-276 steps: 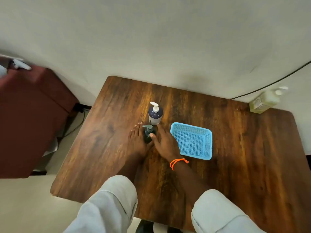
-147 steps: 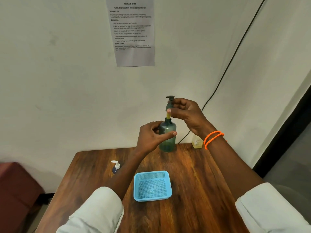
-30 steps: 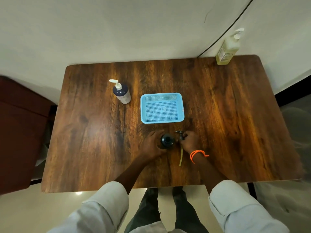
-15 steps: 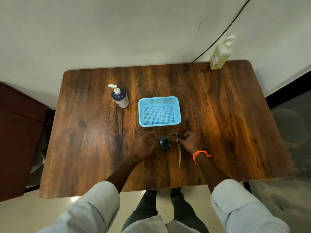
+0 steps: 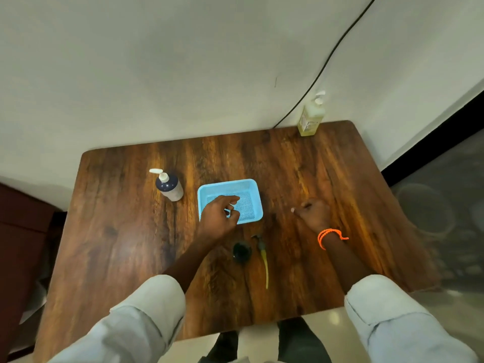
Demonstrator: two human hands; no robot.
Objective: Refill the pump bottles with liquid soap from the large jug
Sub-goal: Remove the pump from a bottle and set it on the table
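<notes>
A dark green bottle stands uncapped near the table's front, seen from above. Its pump head with a long yellowish tube lies on the wood just right of it. My left hand hovers over the front left corner of the blue basket, fingers loosely curled and holding nothing. My right hand, with an orange band at the wrist, is raised to the right of the basket, fingers bent and empty. A dark blue pump bottle stands left of the basket. A pale yellow pump bottle stands at the far right corner.
The wooden table sits against a white wall, with a black cable running down to its back edge. A dark red seat is on the left. Grey floor lies to the right.
Both hands have let go of the green bottle and the pump head and lifted away toward the basket, the right one swinging out to the right. The camera has tilted up.
</notes>
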